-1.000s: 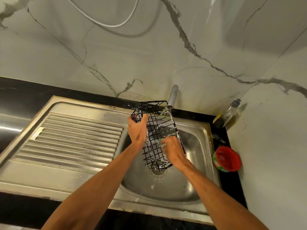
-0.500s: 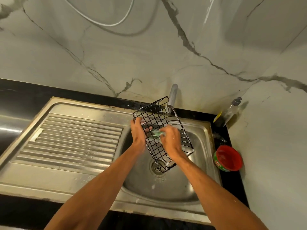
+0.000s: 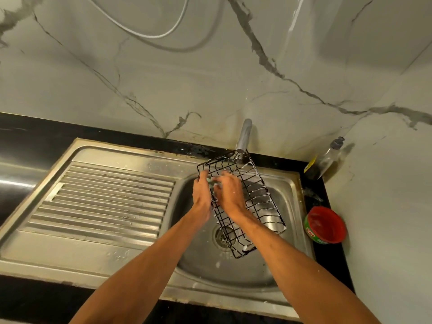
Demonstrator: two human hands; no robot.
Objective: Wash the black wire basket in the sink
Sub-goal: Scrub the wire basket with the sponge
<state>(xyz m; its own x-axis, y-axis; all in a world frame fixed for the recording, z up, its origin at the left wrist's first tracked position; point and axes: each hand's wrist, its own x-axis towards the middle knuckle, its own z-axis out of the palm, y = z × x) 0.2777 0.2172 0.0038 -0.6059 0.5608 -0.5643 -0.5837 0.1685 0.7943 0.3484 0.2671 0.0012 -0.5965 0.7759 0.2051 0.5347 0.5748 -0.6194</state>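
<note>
The black wire basket (image 3: 259, 202) is held tilted over the steel sink bowl (image 3: 236, 272), its far end just under the tap (image 3: 244, 135). Soap foam clings to its wires. My left hand (image 3: 201, 195) grips the basket's left rim near the top. My right hand (image 3: 230, 195) presses a small green scrubber (image 3: 213, 181) against the wires right beside the left hand; most of the scrubber is hidden by the fingers.
A ribbed steel draining board (image 3: 105, 199) lies left of the bowl. On the black counter at the right stand a red-lidded tub (image 3: 326, 224) and a clear bottle (image 3: 327, 157) in the corner. Marble walls close in behind and on the right.
The basket has tipped flatter and swung its lower end to the right. My right hand has slid from the basket's lower part up to beside the left hand.
</note>
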